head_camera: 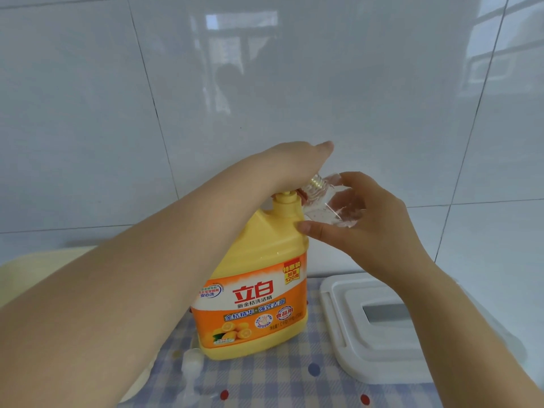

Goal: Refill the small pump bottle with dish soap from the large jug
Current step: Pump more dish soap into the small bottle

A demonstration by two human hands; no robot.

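A large yellow dish soap jug [256,290] with an orange label stands upright on the checked cloth. My left hand [297,163] lies over the jug's pump head, with the yellow pump collar [286,206] showing below it. My right hand [362,219] grips a small clear bottle [329,201], tilted with its threaded open neck toward the jug's pump spout. The small bottle's removed pump top [191,369] lies on the cloth at the lower left, partly hidden by my left forearm.
A white plastic box lid [379,348] with a handle recess sits at the right. A cream-coloured tray or board [32,266] is at the left. White wall tiles [265,83] close off the back. The checked cloth [279,378] covers the surface.
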